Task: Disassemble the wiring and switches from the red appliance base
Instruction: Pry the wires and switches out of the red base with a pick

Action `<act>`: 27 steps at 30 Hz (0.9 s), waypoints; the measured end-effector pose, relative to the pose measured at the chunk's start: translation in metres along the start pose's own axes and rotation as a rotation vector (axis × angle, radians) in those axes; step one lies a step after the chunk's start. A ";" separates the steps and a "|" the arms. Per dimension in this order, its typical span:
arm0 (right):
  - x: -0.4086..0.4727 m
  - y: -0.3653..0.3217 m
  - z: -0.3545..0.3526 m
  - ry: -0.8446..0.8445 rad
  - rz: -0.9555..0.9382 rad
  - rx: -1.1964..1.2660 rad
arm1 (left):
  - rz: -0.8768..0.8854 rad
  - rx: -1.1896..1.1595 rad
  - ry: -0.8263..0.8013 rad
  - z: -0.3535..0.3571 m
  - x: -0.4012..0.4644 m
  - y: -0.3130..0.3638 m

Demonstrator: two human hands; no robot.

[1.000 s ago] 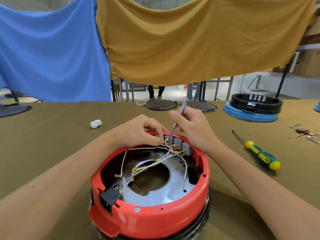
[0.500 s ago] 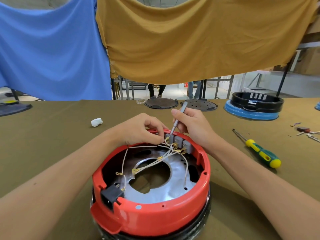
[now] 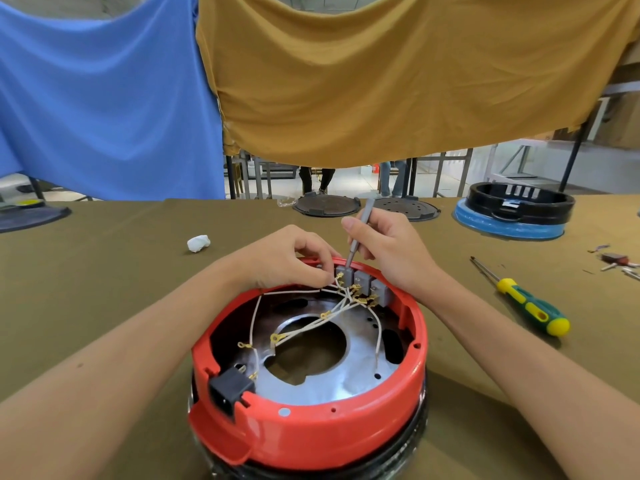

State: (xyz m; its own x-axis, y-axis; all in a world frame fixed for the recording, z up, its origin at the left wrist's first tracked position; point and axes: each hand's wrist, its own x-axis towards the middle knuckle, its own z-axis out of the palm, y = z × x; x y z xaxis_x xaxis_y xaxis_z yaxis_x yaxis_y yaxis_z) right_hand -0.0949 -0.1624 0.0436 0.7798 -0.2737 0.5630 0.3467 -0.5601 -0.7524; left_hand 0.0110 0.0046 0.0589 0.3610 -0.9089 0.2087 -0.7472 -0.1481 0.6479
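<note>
The red appliance base (image 3: 311, 431) sat low in the centre of the frame, open side up, with three grey switches (image 3: 363, 287) in a row along its far rim, the row running from centre toward the right. The right hand (image 3: 391, 251) pinched a slim grey tool (image 3: 358, 233) between thumb and fingers, its long axis steep, tip down on the leftmost switch and handle tilted up and right. The left hand (image 3: 287, 261), fingers curled, pinched the white wires (image 3: 332, 311) just left of that switch. Both hands were touching the work; the wires fanned from the switches toward the lower left.
</note>
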 end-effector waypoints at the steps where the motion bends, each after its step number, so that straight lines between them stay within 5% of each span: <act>1: 0.001 0.001 0.000 0.002 0.030 0.026 | 0.000 -0.001 -0.002 0.000 0.000 0.000; 7: 0.000 0.008 0.002 -0.039 0.237 0.136 | 0.004 -0.006 -0.017 -0.001 0.000 -0.001; 14: -0.001 0.004 0.002 0.067 0.017 0.067 | 0.005 -0.015 -0.015 -0.001 0.000 -0.001; 27: -0.003 0.002 0.000 -0.001 0.017 0.074 | 0.006 -0.038 -0.019 -0.003 -0.003 0.001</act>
State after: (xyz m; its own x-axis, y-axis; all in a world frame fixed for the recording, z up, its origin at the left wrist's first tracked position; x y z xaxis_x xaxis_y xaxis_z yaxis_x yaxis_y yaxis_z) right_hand -0.0963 -0.1625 0.0405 0.7865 -0.2819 0.5494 0.3709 -0.4957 -0.7853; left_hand 0.0112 0.0085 0.0611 0.3457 -0.9171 0.1983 -0.7272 -0.1283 0.6743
